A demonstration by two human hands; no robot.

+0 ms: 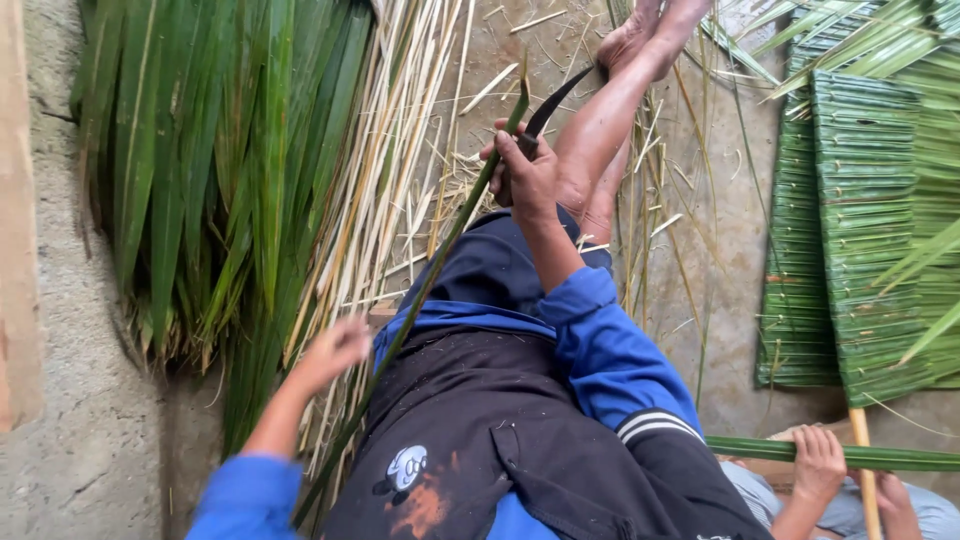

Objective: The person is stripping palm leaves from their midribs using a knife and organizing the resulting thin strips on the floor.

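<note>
Leaf stem [420,290]: long green one, running diagonally across the lap
Left hand [335,350]: fingers curled loosely round the stem's lower part
Right hand [525,170]: fist tight on a curved knife [555,100], blade against the stem's top end

Your right hand [525,170] grips a curved knife [548,108] out in front above your knee, with your left hand [335,350] lower and to the left; a long leaf stalk [420,290] runs slanting between them. A heap of leaves [200,170] lies left, stripped stalks [385,150] beside it. Woven leaf panels [860,230] lie right, another person's hands [820,462] before them.
</note>
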